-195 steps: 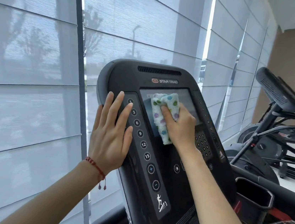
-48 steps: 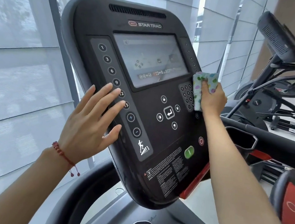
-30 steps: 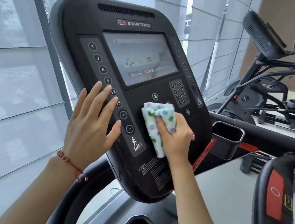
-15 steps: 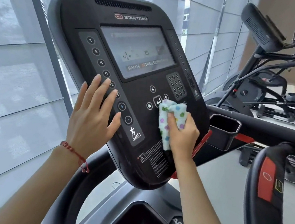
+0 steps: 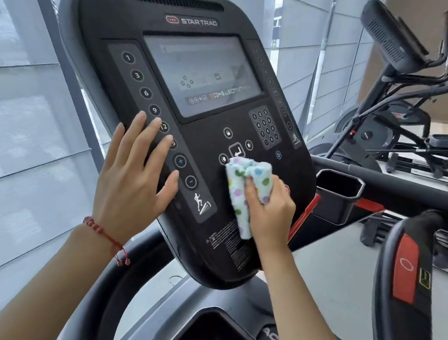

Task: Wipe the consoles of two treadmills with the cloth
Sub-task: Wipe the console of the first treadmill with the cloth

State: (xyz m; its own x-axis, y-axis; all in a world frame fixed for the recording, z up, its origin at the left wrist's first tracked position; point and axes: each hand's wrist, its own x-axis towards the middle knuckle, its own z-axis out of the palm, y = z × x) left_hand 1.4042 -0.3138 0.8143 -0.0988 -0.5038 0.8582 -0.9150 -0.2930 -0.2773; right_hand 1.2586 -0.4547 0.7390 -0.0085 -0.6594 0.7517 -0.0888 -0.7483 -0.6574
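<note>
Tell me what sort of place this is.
Most likely a gym or fitness room: a Star Trac treadmill console being wiped with a cloth, and an elliptical trainer beside tall blind-covered windows.

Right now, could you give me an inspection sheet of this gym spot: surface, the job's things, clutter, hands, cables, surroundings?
Surface: treadmill console, black, screen lit.
Job's things: dotted cloth pressed on the console's lower panel.
Clutter: nothing seen.
Hands: left hand flat on the number buttons; right hand grips the cloth.
Cables: nothing seen.
Surroundings: window blinds at left; empty cup holder and an elliptical machine at right.
</note>
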